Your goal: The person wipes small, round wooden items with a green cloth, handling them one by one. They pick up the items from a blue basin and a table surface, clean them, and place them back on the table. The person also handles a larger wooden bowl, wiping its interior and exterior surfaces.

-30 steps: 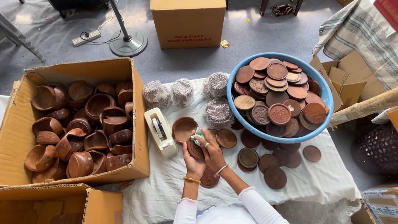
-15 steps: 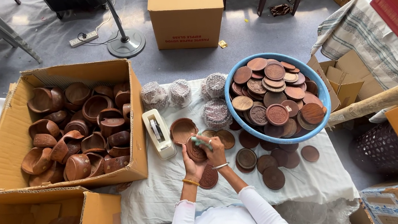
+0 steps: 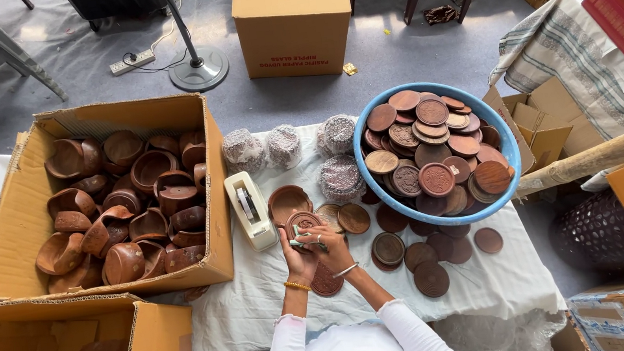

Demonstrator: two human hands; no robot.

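- A round brown carved wooden disc (image 3: 303,222) was held at the centre of the frame, above the white cloth-covered table (image 3: 249,310).
- The left hand (image 3: 298,253) was closed on its lower edge; the right hand (image 3: 330,243) was pressed against its right rim.
- The disc was judged stiff, light and smooth; the rim was judged the best hold.
- A blue plastic basin (image 3: 512,155) of similar discs was noted at right of centre.

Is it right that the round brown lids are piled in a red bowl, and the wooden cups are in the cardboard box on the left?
Not quite: the bowl is blue, not red, as the head view shows. The rest holds: the round brown lids are piled in it, and the wooden cups sit in the open cardboard box on the left.
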